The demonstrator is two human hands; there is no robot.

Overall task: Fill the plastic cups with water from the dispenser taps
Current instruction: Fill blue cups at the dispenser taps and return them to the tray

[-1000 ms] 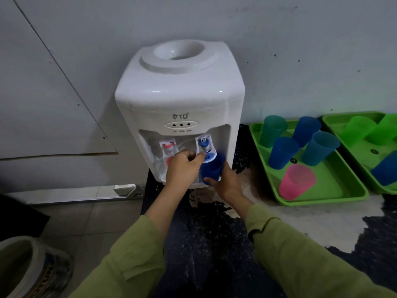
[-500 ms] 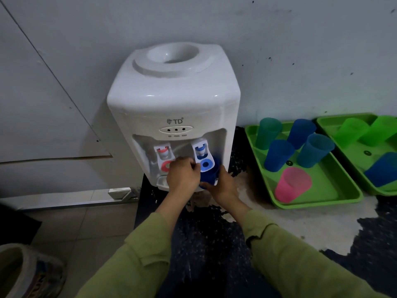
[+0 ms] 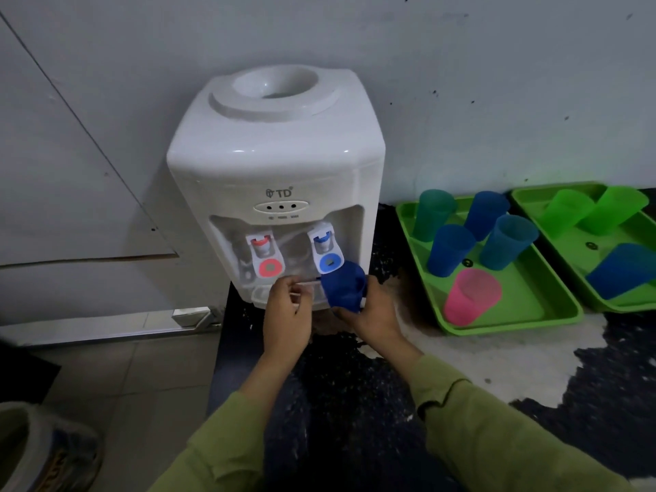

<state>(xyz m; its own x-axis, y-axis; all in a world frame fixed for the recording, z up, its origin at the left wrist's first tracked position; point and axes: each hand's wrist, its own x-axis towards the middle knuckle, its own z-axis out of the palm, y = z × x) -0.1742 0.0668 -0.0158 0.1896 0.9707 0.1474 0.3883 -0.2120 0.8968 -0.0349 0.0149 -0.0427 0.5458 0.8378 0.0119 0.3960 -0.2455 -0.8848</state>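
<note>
A white water dispenser (image 3: 273, 165) stands on the dark counter against the wall, with a red tap (image 3: 264, 257) on the left and a blue tap (image 3: 327, 252) on the right. My right hand (image 3: 372, 310) grips a blue plastic cup (image 3: 343, 287) just below and right of the blue tap, in front of the drip tray (image 3: 262, 294). My left hand (image 3: 285, 310) hangs below the taps with fingers loosely curled, holding nothing and off the tap lever.
A green tray (image 3: 511, 314) right of the dispenser holds several upturned cups, teal, blue and one pink (image 3: 470, 296). A second green tray (image 3: 582, 239) at far right holds green and blue cups. The counter edge drops to a tiled floor (image 3: 117, 371) at left.
My left hand has come off the blue tap lever and dropped lower. The blue cup in my right hand has moved out from under the tap, toward the right and front.
</note>
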